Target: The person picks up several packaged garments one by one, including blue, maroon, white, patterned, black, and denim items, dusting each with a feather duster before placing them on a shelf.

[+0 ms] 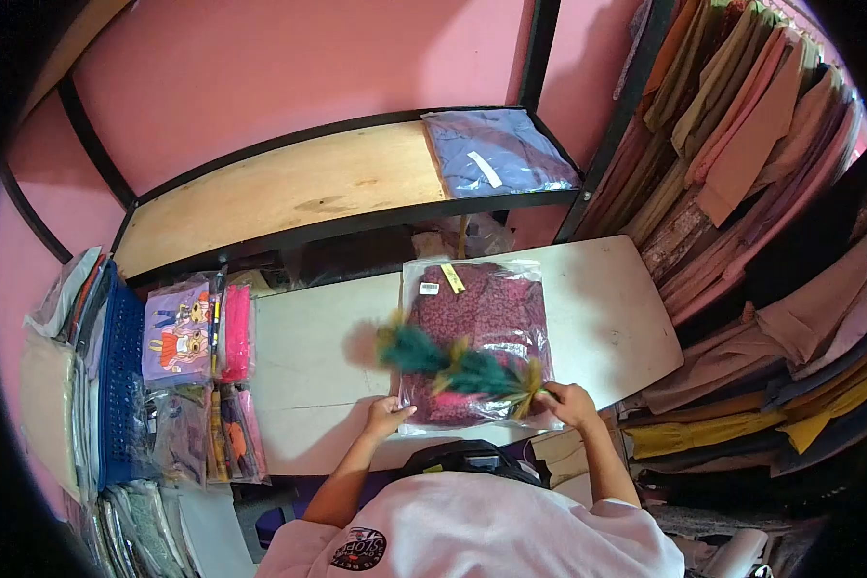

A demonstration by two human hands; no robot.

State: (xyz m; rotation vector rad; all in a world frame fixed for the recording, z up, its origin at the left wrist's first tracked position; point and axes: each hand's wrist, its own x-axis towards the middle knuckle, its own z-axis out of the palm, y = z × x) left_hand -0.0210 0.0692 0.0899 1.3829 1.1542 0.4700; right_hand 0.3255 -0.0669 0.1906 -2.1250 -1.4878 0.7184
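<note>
A dark red patterned garment in a clear plastic bag [482, 308] lies flat on the white table, with a yellow tag and a small white label near its top left. My right hand [570, 405] is closed around the handle end of a feather duster [414, 349]. Its green and yellow feathers, blurred by motion, stretch leftward above the bag and hide part of the garment. At the bag's lower left corner, my left hand [389, 416] pinches the plastic edge, thumb on top.
The white table [318, 352] reaches toward a wooden shelf [289, 204] holding a bagged blue garment [496, 152]. Packed clothes [178, 332] and a blue basket [120, 376] stand on the left. Hanging garments [742, 125] crowd the right side.
</note>
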